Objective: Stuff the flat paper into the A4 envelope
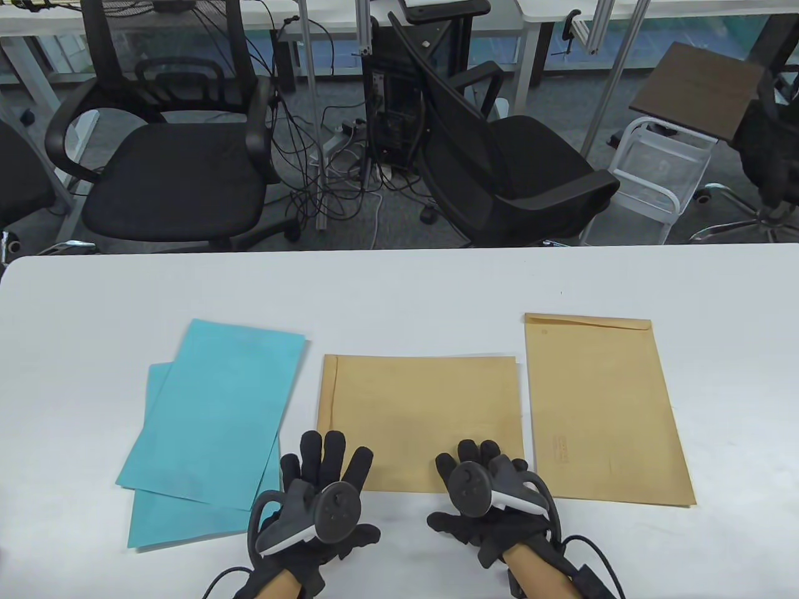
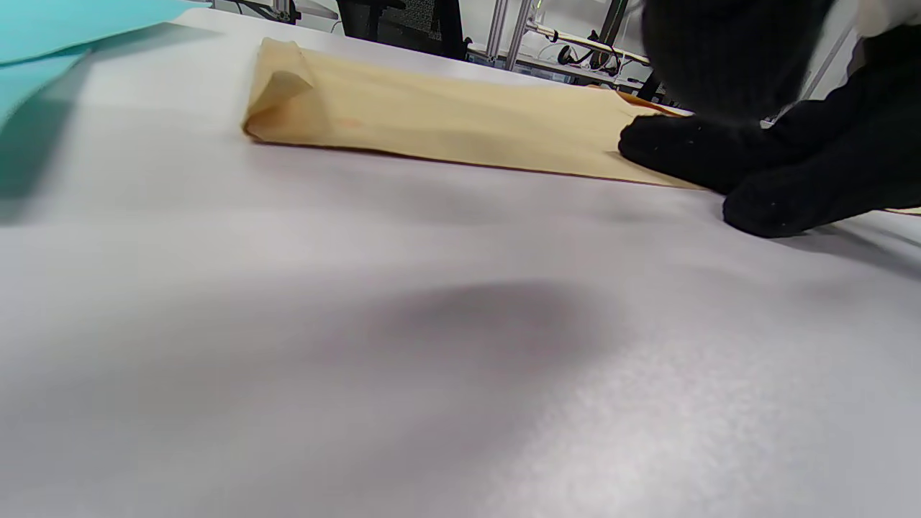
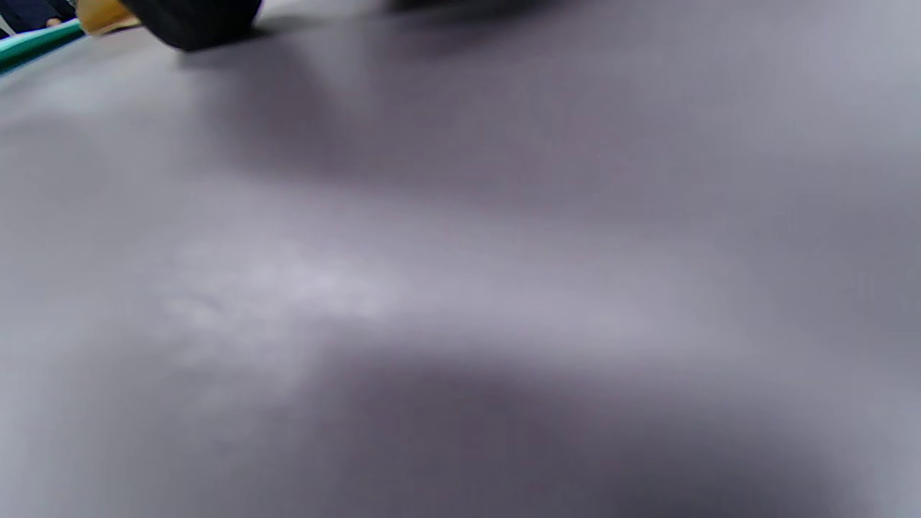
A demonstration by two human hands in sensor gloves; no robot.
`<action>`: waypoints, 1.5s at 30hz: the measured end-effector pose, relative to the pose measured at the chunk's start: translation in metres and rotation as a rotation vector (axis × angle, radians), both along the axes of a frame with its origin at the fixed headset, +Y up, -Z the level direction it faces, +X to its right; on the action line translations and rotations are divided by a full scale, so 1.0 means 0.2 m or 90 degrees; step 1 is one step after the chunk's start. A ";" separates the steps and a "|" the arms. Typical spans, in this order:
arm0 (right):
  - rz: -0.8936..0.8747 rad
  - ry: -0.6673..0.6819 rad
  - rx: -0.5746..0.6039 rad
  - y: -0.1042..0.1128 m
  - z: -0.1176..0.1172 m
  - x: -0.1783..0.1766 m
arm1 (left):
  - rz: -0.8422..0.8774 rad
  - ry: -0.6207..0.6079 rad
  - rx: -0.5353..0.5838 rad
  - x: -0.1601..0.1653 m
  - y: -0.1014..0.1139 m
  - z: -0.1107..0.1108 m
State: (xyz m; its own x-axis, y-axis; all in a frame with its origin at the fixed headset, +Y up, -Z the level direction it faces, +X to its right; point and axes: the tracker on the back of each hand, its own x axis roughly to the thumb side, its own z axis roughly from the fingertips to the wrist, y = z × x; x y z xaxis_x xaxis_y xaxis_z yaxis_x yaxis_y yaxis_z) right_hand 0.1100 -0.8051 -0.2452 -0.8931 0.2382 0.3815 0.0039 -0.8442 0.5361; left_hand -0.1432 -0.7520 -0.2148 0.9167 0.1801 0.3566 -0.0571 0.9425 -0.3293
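A brown A4 envelope point(image 1: 419, 419) lies sideways on the white table point(image 1: 399, 287), in the middle. Two teal paper sheets point(image 1: 215, 412) lie overlapped to its left. My left hand point(image 1: 328, 455) has its fingers spread and rests on the envelope's near left corner, holding nothing. My right hand point(image 1: 479, 458) rests its fingers on the envelope's near edge, toward the right. In the left wrist view the envelope point(image 2: 446, 122) shows its left end slightly raised, and gloved fingers point(image 2: 691, 147) touch its near edge. The right wrist view shows mostly blurred table point(image 3: 460, 288) and one fingertip point(image 3: 194, 18).
A second brown envelope point(image 1: 602, 409) lies upright at the right, flap end away from me. Beyond the table's far edge stand black office chairs point(image 1: 168, 168) and cables on the floor.
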 end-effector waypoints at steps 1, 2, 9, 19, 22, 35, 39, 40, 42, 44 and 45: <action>-0.012 -0.008 0.005 0.00 -0.01 0.00 | 0.003 0.004 0.000 0.00 0.00 -0.01; -0.013 -0.009 0.002 0.00 -0.01 0.00 | 0.004 0.007 -0.003 0.00 -0.01 -0.01; -0.010 0.006 -0.008 -0.01 -0.03 0.01 | -0.012 0.038 -0.010 -0.04 -0.04 -0.04; -0.006 0.001 -0.010 -0.01 -0.03 0.01 | -0.038 0.378 0.000 -0.59 0.13 -0.17; -0.004 0.000 -0.014 -0.01 -0.03 0.00 | -0.069 0.470 -0.018 -0.82 0.14 -0.17; -0.011 -0.001 -0.025 -0.01 -0.03 0.00 | -0.043 0.654 -0.106 -1.29 -0.03 -0.20; -0.012 -0.001 -0.028 -0.01 -0.03 0.00 | -0.076 0.658 -0.092 -1.29 -0.07 -0.22; -0.012 -0.001 -0.029 -0.01 -0.03 0.00 | -0.112 0.644 -0.071 -1.29 -0.07 -0.22; -0.012 -0.001 -0.031 -0.01 -0.03 0.00 | -0.137 0.631 -0.053 -1.29 -0.06 -0.23; -0.012 -0.001 -0.032 -0.01 -0.03 0.00 | -0.151 0.646 -0.037 -1.30 -0.04 -0.22; -0.012 -0.001 -0.032 -0.01 -0.03 0.00 | -0.149 0.648 -0.029 -1.30 -0.04 -0.22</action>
